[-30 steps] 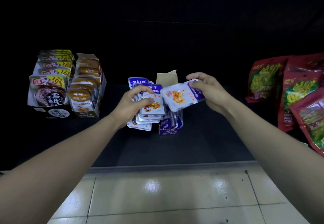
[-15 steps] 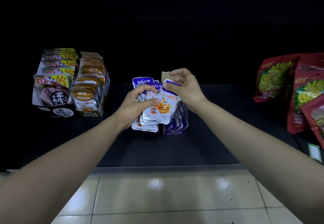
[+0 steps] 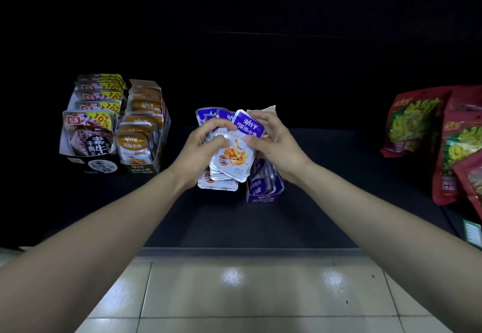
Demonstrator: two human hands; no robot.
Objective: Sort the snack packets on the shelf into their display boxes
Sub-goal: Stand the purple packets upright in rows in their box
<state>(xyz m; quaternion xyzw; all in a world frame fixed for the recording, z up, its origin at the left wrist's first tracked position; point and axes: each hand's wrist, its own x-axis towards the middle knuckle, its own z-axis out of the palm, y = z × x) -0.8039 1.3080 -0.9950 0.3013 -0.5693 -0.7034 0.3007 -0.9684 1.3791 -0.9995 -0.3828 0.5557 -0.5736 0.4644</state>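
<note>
- Since a second ago your right hand (image 3: 273,142) has swung the loose packet (image 3: 236,155) in from the right. It now stands against the front of the stack (image 3: 216,180) in your left hand (image 3: 202,150).
- Your left hand clasps the stack, fingers curled over its left edge and thumb across the front. Your right hand pinches the packet's right edge, thumb on the printed face and fingers behind.
- You hold the packet in the air above the shelf (image 3: 260,223), touching the stack. It is just left of and above the purple box (image 3: 263,197), which stands at the middle of the shelf with more purple packets on edge inside.
- It looks like a light, thin pouch of glossy film, so expect the packets to slide on each other. The lower ones in the stack already sit fanned out below the front one.
- Take hold at the sealed side edges and squeeze the whole stack flat from both sides. A grip on the front packet alone would likely let those behind it slip.
- The packet's long axis runs nearly upright, with the purple band at the top leaning a little to the right. The printed face is turned towards you.
- The orange box (image 3: 163,129) and black box (image 3: 101,167) stand at the left and the red bags (image 3: 414,124) at the right, all well apart from your hands.
</note>
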